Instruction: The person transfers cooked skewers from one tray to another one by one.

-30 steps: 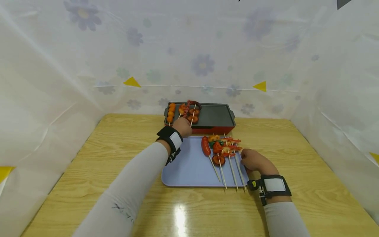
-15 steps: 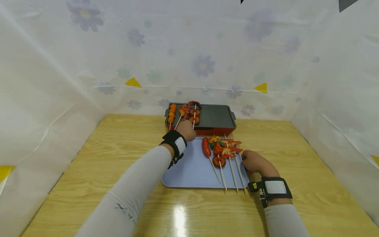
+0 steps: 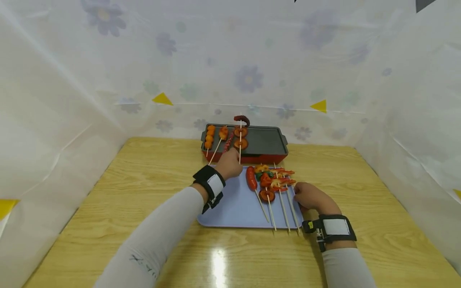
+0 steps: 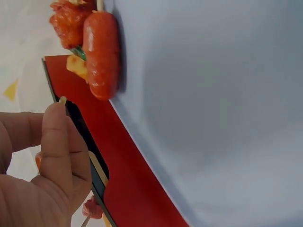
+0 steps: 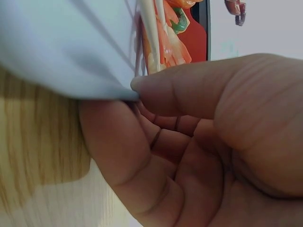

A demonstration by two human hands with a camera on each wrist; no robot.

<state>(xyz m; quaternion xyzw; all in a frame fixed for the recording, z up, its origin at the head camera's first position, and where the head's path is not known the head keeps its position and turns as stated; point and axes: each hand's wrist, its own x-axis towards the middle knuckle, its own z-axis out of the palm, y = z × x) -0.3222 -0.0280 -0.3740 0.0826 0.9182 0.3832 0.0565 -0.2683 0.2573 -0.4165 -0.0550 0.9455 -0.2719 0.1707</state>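
My left hand pinches the lower end of a skewer of brown round pieces with a dark red curl on top. It holds the skewer nearly upright over the black grill pan. In the left wrist view the thumb and fingers close on the stick end, beside the pan's red wall. My right hand grips the right edge of the blue tray. In the right wrist view its thumb lies on the tray's rim and its fingers curl beneath.
Several skewers lie on the tray's right half, among them a red sausage and shrimp. Two more skewers, one of orange balls, rest on the pan's left side. The wooden table is walled by floral sheeting on three sides.
My left hand has lifted the brown-piece skewer off the pan and tipped it upright, drifting a little right and nearer. The right hand has stayed on the tray's edge.
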